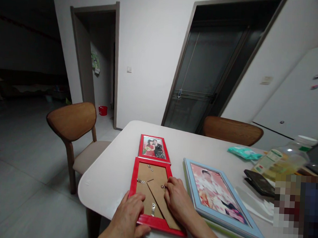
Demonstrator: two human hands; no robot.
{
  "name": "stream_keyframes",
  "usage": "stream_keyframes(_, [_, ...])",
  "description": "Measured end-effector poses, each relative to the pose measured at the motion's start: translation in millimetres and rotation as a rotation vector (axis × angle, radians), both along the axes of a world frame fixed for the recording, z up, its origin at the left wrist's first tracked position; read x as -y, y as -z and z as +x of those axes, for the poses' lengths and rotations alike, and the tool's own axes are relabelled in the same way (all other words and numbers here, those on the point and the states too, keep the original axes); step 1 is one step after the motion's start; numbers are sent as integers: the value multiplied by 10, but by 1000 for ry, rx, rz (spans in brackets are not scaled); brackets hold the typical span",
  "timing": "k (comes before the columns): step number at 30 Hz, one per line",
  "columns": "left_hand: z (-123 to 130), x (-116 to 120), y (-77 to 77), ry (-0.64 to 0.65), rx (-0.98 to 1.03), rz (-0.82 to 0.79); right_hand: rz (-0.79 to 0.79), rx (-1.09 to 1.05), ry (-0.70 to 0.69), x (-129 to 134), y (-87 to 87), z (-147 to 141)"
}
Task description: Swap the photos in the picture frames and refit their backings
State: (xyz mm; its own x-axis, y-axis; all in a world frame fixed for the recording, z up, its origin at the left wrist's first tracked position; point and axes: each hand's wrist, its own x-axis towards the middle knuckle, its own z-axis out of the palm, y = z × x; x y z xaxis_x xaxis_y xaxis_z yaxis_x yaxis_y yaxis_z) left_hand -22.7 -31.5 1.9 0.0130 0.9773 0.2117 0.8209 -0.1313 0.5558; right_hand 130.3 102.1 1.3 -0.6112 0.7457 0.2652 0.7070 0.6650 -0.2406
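Observation:
A red picture frame (159,222) lies face down on the white table (110,187), its brown backing board (142,170) and small metal clips showing. My left hand (129,217) grips the frame's near left corner, thumb at the near edge and fingers on top. At the right side, the fingers of my right hand (177,198) are bent together over a clip; whether they pinch it is hidden. Beyond the far edge sits another red frame (168,155), face up, with a photo of two people. To the right a light blue frame (210,203) rests on a green one.
A teal packet (244,153), a large clear bottle (285,157) and a black phone-like object (259,183) stand or lie at the right. Wooden chairs are at the left (73,121) and far side (233,130).

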Motion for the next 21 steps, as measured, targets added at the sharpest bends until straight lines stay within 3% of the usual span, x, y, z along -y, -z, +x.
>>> stream_keyframes(6, [11, 32, 8, -14, 5, -2, -2, -51, -20, 93, -52, -26])
stream_keyframes(12, [3, 14, 83, -3, 13, 37, -67, -115, -173, 131, -110, -511])
stream_keyframes(16, [-6, 2, 118, 2, 25, 74, -105, -79, -125, 32, -65, -783])
stream_keyframes(21, [-11, 2, 97, 18, 44, 59, -107, -101, -102, -12, 19, -839])
